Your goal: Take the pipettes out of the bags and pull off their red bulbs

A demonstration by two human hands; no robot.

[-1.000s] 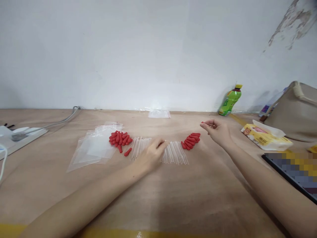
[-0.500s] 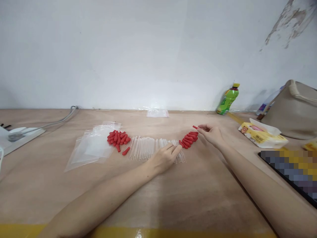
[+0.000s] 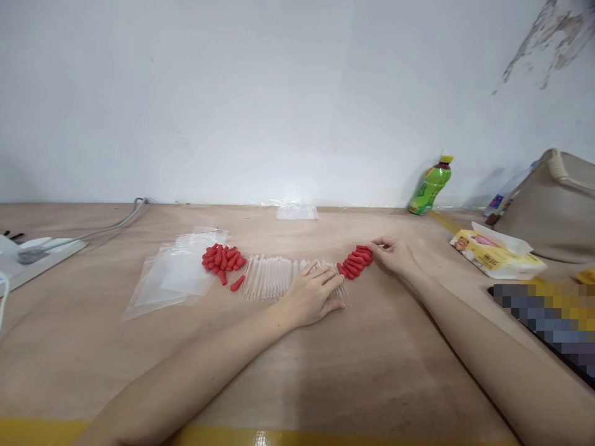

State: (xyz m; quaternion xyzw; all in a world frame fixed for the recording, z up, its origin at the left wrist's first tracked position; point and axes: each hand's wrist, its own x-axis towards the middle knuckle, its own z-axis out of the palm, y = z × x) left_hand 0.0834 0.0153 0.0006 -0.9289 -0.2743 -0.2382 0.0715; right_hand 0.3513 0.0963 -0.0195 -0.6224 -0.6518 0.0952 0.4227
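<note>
My left hand (image 3: 316, 294) lies with its fingers spread over the right end of a row of clear, thin dropper tubes (image 3: 269, 275), covering some of them. Fingers pinched, my right hand (image 3: 390, 253) is at the far end of a slanting row of red rubber bulbs (image 3: 354, 262), on the top bulb (image 3: 364, 248). To the left of the tubes is a heap of red rubber bulbs (image 3: 222, 257), with one loose bulb (image 3: 237, 283) in front of it.
Clear plastic bags (image 3: 176, 272) lie left of the heap, and a small bag (image 3: 296, 212) by the wall. On the right are a green bottle (image 3: 430, 187), a tissue pack (image 3: 497, 253), a beige bag (image 3: 548, 204) and a pixelated dark-edged object (image 3: 543, 322). A power strip (image 3: 51, 254) with a cable sits left.
My right hand has lowered the red bulb it held above the row onto the row's far end. My left hand's fingers have gone from pinched to spread over the tubes.
</note>
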